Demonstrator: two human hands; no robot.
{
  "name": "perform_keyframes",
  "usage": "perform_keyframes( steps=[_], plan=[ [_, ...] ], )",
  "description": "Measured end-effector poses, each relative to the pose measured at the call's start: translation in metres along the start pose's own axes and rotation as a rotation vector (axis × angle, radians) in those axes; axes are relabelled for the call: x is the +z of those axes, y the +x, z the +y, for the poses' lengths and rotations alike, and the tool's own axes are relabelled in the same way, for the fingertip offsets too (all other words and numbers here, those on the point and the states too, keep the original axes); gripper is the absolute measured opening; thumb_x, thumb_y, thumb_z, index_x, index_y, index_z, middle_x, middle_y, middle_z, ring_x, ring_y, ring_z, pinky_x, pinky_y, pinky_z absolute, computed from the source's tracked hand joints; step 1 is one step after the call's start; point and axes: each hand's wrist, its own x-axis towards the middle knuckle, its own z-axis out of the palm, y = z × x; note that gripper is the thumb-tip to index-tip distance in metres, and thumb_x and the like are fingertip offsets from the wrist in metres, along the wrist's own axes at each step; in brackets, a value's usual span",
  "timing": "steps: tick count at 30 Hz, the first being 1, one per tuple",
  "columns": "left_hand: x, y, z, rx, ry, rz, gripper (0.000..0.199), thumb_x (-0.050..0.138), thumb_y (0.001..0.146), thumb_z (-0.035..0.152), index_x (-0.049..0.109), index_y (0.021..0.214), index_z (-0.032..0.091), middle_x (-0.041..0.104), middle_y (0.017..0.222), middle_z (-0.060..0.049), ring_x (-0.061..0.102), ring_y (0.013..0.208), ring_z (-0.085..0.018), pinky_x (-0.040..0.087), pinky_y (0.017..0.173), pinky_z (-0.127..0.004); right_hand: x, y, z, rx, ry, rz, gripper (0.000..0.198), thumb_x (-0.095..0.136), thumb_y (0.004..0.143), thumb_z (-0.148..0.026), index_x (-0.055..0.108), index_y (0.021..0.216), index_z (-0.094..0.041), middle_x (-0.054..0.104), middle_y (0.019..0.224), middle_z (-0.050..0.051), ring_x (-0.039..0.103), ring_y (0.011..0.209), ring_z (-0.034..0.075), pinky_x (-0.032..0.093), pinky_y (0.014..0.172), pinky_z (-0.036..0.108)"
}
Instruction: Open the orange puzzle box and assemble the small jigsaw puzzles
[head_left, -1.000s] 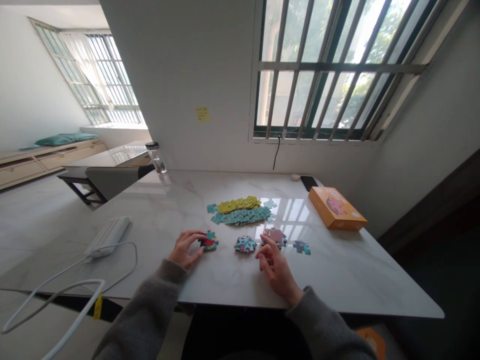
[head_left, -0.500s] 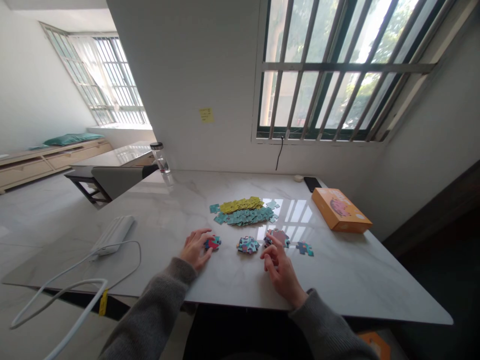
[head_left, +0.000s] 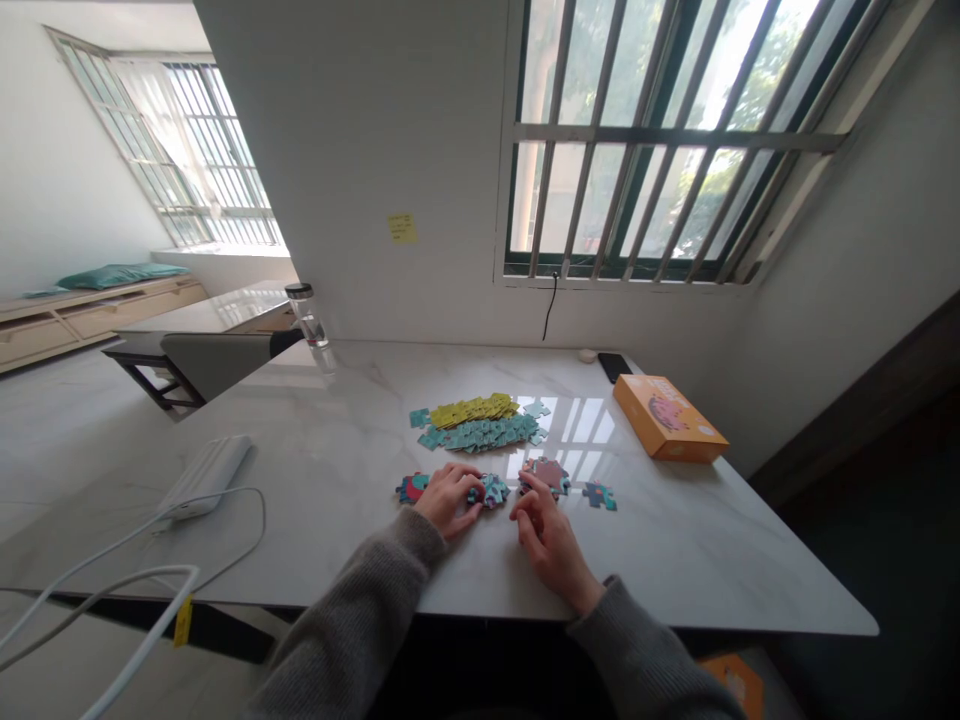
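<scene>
My left hand [head_left: 448, 500] is at the left edge of the middle pile of jigsaw pieces [head_left: 493, 491], its thumb and fingers apart and curved around that edge. Whether a single piece is between the fingertips is hard to see. My right hand [head_left: 551, 535] hovers at the near side of a pile with a pinkish top piece [head_left: 547, 474]; the index finger reaches onto that pile and the other fingers are loosely bent. Left of my left hand lie red and blue jigsaw pieces [head_left: 412, 487], partly covered by it. A blue and orange jigsaw piece [head_left: 600, 496] lies flat at the right.
Beyond my hands lie rows of overlapping yellow pieces [head_left: 474, 410] and teal pieces [head_left: 484, 433]. An orange box [head_left: 670, 418] and a black phone [head_left: 614, 367] are at the right. A glass bottle [head_left: 307, 317] and a white power strip [head_left: 206, 480] with cables are leftward.
My left hand has moved right, from the red and blue pieces to the middle pile. The right hand stays almost in place. The view has turned slightly to the right.
</scene>
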Motion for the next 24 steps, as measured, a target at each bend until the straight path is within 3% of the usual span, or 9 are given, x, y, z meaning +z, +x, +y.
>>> perform_keyframes(
  steps=[7, 13, 15, 18, 21, 24],
  plan=[
    [0.005, -0.006, 0.029, 0.004, -0.209, 0.268, 0.023, 0.07, 0.073, 0.014, 0.059, 0.092, 0.02, 0.052, 0.109, -0.008, 0.056, 0.103, -0.023, 0.053, 0.09, -0.039, 0.0, 0.003, 0.002, 0.08, 0.045, -0.062, 0.037, 0.048, 0.097, -0.032, 0.044, 0.133, -0.023, 0.061, 0.095, 0.005, 0.056, 0.067, 0.013, 0.05, 0.057, 0.024],
    [0.013, -0.005, 0.043, 0.165, -0.3, 0.089, 0.028, 0.072, 0.08, 0.022, 0.061, 0.106, 0.02, 0.057, 0.106, -0.009, 0.058, 0.099, -0.023, 0.054, 0.089, -0.038, -0.001, 0.004, 0.006, 0.144, 0.124, -0.037, 0.024, 0.047, 0.098, -0.039, 0.052, 0.114, -0.021, 0.061, 0.088, 0.003, 0.059, 0.066, 0.014, 0.05, 0.059, 0.026],
    [0.012, -0.004, 0.042, 0.113, -0.343, 0.091, 0.033, 0.068, 0.083, 0.022, 0.059, 0.115, 0.02, 0.059, 0.106, -0.009, 0.059, 0.099, -0.022, 0.053, 0.088, -0.037, -0.001, 0.003, 0.004, 0.119, 0.105, -0.044, 0.024, 0.048, 0.098, -0.038, 0.054, 0.114, -0.021, 0.062, 0.095, 0.005, 0.061, 0.074, 0.015, 0.052, 0.063, 0.027],
    [0.011, -0.004, 0.041, -0.015, -0.456, 0.083, 0.036, 0.06, 0.088, 0.019, 0.056, 0.124, 0.02, 0.064, 0.095, -0.007, 0.061, 0.084, -0.018, 0.053, 0.073, -0.029, 0.0, 0.002, 0.003, 0.088, 0.119, -0.074, 0.028, 0.05, 0.097, -0.038, 0.053, 0.119, -0.022, 0.061, 0.096, 0.005, 0.062, 0.08, 0.017, 0.052, 0.064, 0.027],
    [0.015, -0.005, 0.04, -0.116, -0.555, 0.033, 0.029, 0.061, 0.088, 0.02, 0.061, 0.117, 0.017, 0.066, 0.082, -0.003, 0.06, 0.069, -0.014, 0.05, 0.064, -0.026, 0.002, 0.002, 0.005, 0.092, 0.138, -0.065, 0.031, 0.053, 0.095, -0.038, 0.049, 0.122, -0.022, 0.056, 0.085, 0.001, 0.058, 0.071, 0.014, 0.048, 0.058, 0.024],
    [0.019, -0.005, 0.039, -0.232, -0.719, 0.045, 0.018, 0.065, 0.087, 0.024, 0.064, 0.103, 0.015, 0.068, 0.085, -0.005, 0.065, 0.076, -0.016, 0.054, 0.073, -0.03, 0.002, 0.002, 0.006, 0.114, 0.178, -0.059, 0.034, 0.056, 0.094, -0.038, 0.046, 0.122, -0.023, 0.055, 0.084, 0.0, 0.056, 0.069, 0.014, 0.047, 0.057, 0.024]
  ],
)
